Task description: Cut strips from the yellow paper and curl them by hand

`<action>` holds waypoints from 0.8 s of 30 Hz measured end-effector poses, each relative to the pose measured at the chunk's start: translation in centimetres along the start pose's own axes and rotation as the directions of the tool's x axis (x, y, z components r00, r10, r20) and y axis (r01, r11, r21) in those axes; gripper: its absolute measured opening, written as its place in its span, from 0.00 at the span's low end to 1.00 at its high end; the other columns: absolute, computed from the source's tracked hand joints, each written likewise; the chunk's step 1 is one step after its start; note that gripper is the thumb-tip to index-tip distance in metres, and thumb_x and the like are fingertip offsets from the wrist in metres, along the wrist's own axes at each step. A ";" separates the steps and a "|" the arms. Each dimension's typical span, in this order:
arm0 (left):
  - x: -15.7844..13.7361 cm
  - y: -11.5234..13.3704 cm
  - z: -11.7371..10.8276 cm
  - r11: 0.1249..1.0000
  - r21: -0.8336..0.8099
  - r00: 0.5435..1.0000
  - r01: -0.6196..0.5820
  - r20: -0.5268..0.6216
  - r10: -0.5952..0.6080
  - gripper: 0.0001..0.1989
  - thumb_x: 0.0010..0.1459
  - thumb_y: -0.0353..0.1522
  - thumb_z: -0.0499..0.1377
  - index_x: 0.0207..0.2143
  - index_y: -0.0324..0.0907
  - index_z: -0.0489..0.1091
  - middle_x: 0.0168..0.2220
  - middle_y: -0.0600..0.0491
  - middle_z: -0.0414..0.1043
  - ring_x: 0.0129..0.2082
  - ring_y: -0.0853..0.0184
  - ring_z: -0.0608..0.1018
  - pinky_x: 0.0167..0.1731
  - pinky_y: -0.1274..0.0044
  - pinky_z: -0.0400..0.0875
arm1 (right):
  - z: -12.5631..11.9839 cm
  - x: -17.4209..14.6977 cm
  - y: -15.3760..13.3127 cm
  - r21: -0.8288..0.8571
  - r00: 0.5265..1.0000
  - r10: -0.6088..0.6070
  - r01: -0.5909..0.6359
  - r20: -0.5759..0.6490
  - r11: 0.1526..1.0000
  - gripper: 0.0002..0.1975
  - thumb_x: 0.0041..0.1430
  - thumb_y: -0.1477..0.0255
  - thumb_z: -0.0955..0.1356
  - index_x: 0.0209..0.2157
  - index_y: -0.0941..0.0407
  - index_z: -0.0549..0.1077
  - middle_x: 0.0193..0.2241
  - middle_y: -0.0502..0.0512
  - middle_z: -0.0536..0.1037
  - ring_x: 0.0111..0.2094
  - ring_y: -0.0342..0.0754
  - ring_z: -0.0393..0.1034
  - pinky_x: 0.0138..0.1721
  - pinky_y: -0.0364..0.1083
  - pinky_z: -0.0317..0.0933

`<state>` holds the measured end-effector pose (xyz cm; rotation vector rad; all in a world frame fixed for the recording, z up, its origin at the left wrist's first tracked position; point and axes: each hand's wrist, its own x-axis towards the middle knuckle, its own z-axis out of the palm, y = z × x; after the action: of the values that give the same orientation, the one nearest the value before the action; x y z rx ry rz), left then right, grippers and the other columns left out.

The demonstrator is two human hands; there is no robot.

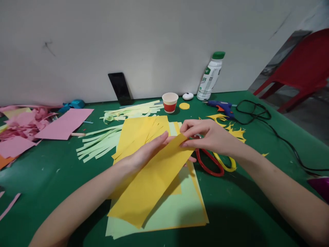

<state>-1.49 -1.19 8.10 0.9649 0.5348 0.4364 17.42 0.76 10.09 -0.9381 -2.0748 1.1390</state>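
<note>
A yellow paper strip (151, 181) is raised at a slant above the stack. My right hand (208, 135) pinches its upper end between thumb and fingers. Behind the strip lies my left hand (146, 149), thumb stretched out and fingertips showing past the strip's right edge; much of its palm is hidden. Under both hands are a yellow sheet with thin cuts (144, 128) and pale green sheets (185, 209). Scissors with one red and one yellow handle loop (209, 164) rest on the table just below my right hand.
Pale green fringed strips (102, 144) and pink paper (65, 123) lie left. Along the wall stand a phone (120, 88), a paper cup (170, 102) and a bottle (210, 77). A blue glue gun (221, 106) trails a black cord (282, 139) rightward. Jagged yellow scraps (235, 132) lie nearby.
</note>
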 end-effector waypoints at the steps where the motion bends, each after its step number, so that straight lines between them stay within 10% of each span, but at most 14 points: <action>1: 0.1 0.1 0.2 1.000 0.004 0.999 -0.027 0.022 0.027 0.28 0.55 0.49 0.47 0.48 0.37 0.65 0.45 0.43 0.71 0.42 0.58 0.75 0.48 0.65 0.62 | 0.0 0.0 -0.1 0.007 0.999 -0.017 0.017 -0.028 1.000 0.03 0.46 0.74 0.68 0.22 0.56 0.75 0.26 0.48 0.67 0.23 0.38 0.59 0.21 0.40 0.54; 8: 0.0 0.4 1.0 0.972 0.229 0.999 -0.046 -0.014 0.051 0.07 0.55 0.32 0.56 0.37 0.40 0.70 0.33 0.51 0.75 0.29 0.71 0.75 0.36 0.77 0.70 | 0.0 -0.3 -0.9 -0.149 0.992 -0.113 0.103 -0.060 0.983 0.10 0.49 0.80 0.64 0.25 0.54 0.76 0.26 0.49 0.71 0.26 0.41 0.64 0.25 0.42 0.57; 18: -1.2 1.4 2.5 0.937 0.318 0.950 -0.144 -0.221 0.220 0.05 0.55 0.30 0.56 0.29 0.37 0.68 0.26 0.54 0.75 0.25 0.73 0.77 0.30 0.82 0.72 | 0.0 -1.5 -2.7 -0.089 0.983 0.042 -0.059 -0.178 0.994 0.08 0.53 0.65 0.65 0.25 0.54 0.71 0.22 0.48 0.72 0.22 0.39 0.63 0.18 0.39 0.56; 24: -1.9 1.5 3.0 0.644 0.749 0.845 -0.155 -0.237 0.479 0.07 0.54 0.33 0.57 0.28 0.37 0.69 0.25 0.54 0.74 0.25 0.72 0.74 0.25 0.81 0.69 | 1.1 -2.0 -3.6 -0.151 0.986 0.017 -0.042 -0.167 0.988 0.07 0.50 0.69 0.68 0.21 0.55 0.71 0.19 0.47 0.70 0.19 0.38 0.61 0.16 0.39 0.55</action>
<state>-1.30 -3.45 11.20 1.7643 0.9693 0.8113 16.67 -2.67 12.43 -1.1014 -2.0407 0.8919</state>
